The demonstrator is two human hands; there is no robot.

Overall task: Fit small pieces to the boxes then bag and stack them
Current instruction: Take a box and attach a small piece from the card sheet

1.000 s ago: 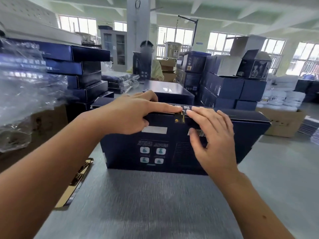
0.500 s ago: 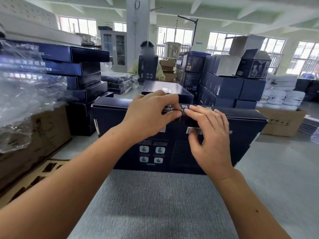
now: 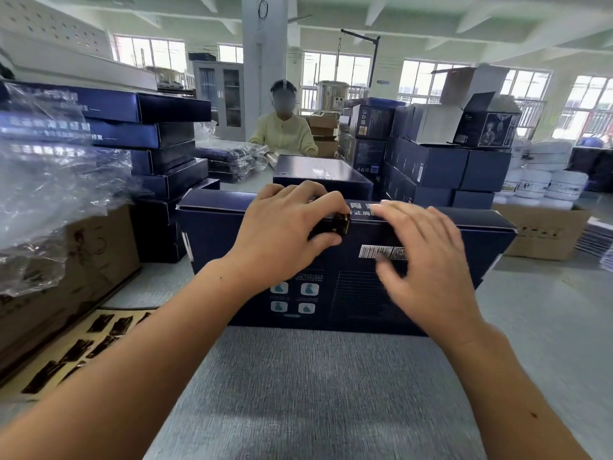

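Right hand point(image 3: 428, 260) has come off the piece point(image 3: 335, 224) and hovers spread just right of it, while the nearer left hand point(image 3: 285, 234) pinches it on the top edge of the box point(image 3: 212, 247) standing crosswise on the table point(image 3: 315, 393).

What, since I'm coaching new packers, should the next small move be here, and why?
Probably press the small black-and-gold piece down onto the top edge of the box. The left hand pinches it at that edge, seemingly not yet seated; the right hand hovers open before the box front and could steady it.
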